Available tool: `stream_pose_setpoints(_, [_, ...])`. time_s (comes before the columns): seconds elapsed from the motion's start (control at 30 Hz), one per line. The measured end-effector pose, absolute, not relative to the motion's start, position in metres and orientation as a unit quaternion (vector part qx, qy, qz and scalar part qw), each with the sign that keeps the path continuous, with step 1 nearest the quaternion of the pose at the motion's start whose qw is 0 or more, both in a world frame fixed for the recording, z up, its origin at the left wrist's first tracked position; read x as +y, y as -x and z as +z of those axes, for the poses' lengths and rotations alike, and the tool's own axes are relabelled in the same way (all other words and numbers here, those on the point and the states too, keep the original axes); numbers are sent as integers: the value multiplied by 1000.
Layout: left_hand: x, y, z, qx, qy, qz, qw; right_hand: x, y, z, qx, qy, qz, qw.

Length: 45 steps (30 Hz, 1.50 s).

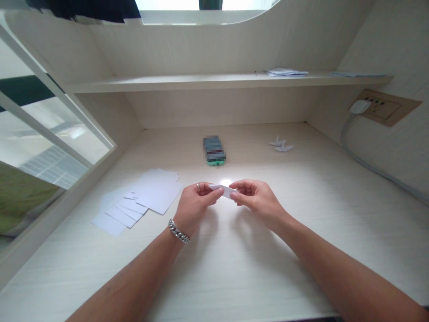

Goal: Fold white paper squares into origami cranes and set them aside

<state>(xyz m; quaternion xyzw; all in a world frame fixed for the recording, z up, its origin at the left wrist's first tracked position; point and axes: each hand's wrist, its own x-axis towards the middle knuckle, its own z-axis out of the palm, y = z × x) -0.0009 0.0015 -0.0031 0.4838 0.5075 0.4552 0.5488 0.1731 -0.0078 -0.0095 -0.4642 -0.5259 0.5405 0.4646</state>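
Between my two hands is a small folded piece of white paper (pixel 226 191), held just above the desk. My left hand (pixel 197 201), with a ring and a chain bracelet, pinches its left end between thumb and fingers. At the right end, the thumb and fingers of my right hand (pixel 256 196) close on the same paper. Several loose white paper sheets (pixel 161 190) lie spread and overlapping to the left of my left hand. Farther back on the right sit small folded paper cranes (pixel 281 145). My fingers hide part of the folded paper.
A phone (pixel 214 150) with a green edge lies behind my hands. Papers (pixel 286 72) rest on the shelf (pixel 201 82) above. At the right wall, a plug (pixel 359 106) sits in a socket panel, its grey cable (pixel 375 172) running down along the desk (pixel 214 277).
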Motion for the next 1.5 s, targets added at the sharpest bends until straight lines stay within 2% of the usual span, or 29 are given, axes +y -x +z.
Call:
stream_pose_setpoints(0.13, [0,-3,-6,465,-458,474,591,-12,-167,-12,-599,453,538,382])
stream_pose_setpoints(0.27, [-2,-5,-7,428,-461,477,614,-14,-163,-15,-603,454,532,383])
stream_pose_setpoints(0.6, [9,6,-1,450,-337,565,604,-18,-162,-12,-585,445,585,344])
stream_pose_setpoints(0.7, [16,15,3,453,-332,597,573,-18,-161,-13,-560,439,610,349])
stream_pose_setpoints(0.8, [16,16,2,483,-348,577,559,-18,-160,-14,-545,434,617,365])
stream_pose_setpoints(0.93, [7,8,-3,452,-457,474,602,-16,-161,-13,-538,432,614,383])
stream_pose_setpoints(1.03, [2,4,-8,453,-531,419,581,-15,-162,-14,-555,424,608,379])
stream_pose_setpoints(1.37, [11,8,-2,504,-391,514,573,-16,-162,-13,-539,418,625,380])
stream_pose_setpoints(1.5, [11,10,1,510,-370,551,547,-16,-162,-12,-502,422,636,407])
